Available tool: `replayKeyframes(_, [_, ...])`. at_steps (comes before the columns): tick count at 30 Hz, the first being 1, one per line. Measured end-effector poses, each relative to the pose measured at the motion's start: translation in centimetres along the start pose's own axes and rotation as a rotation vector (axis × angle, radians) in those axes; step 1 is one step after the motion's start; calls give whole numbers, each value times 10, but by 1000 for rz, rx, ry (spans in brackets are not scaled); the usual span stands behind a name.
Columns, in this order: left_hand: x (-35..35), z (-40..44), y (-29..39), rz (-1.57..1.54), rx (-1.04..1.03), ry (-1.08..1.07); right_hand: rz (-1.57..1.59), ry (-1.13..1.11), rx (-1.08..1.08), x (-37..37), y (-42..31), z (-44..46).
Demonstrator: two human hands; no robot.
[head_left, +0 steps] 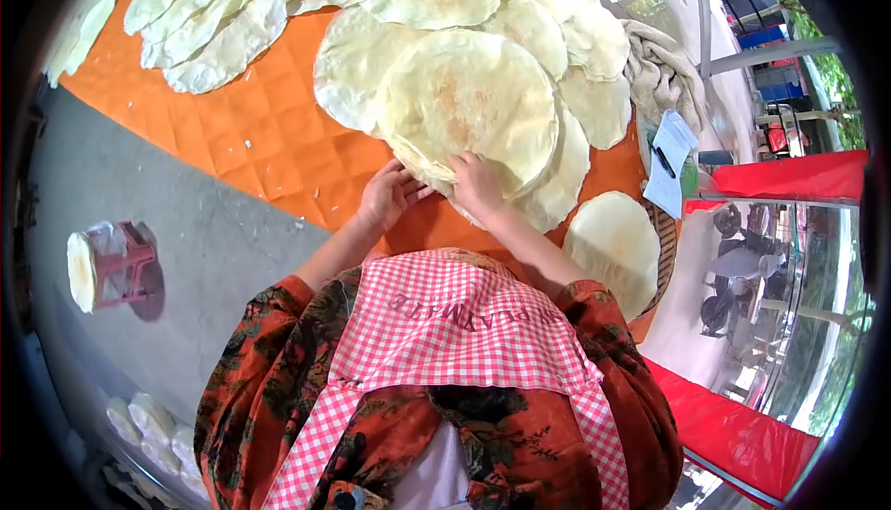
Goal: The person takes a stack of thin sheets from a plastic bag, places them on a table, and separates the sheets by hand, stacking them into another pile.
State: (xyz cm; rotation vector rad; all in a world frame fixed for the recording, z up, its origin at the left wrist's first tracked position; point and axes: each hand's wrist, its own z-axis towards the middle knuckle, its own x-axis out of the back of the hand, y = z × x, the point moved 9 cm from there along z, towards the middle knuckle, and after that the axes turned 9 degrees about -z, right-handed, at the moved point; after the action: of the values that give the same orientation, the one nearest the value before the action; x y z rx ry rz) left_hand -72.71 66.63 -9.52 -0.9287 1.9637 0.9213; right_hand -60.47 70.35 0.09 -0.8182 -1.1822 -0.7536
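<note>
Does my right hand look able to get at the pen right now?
Probably yes, with a stretch: the pen lies uncovered on the paper, and mostly low, flat breads lie between it and your right hand.

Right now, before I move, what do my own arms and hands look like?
Your left hand and right hand are bare, with no gloves, bracelets or watch showing. The left sleeve and right sleeve are loose and rusty red with a dark leafy print, and stop well short of the wrists.

The pink-and-white checked apron [464,343] apparently reads "PLAYMATE", partly creased.
</note>
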Motion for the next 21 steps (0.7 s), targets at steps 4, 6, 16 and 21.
replayKeyframes(4, [-10, 3, 2, 24, -15, 13, 107, -108, -63, 1, 14, 9])
replayKeyframes(6, [-11, 6, 1, 32, -31, -16, 182, -163, -131, -3, 23, 12])
replayKeyframes(16, [-14, 10, 3, 23, -78, -29, 435, -346, -379, -19, 50, 9])
replayKeyframes(21, [-9, 16, 2, 16, -62, -41, 481, -318, -360, -23, 51, 9])
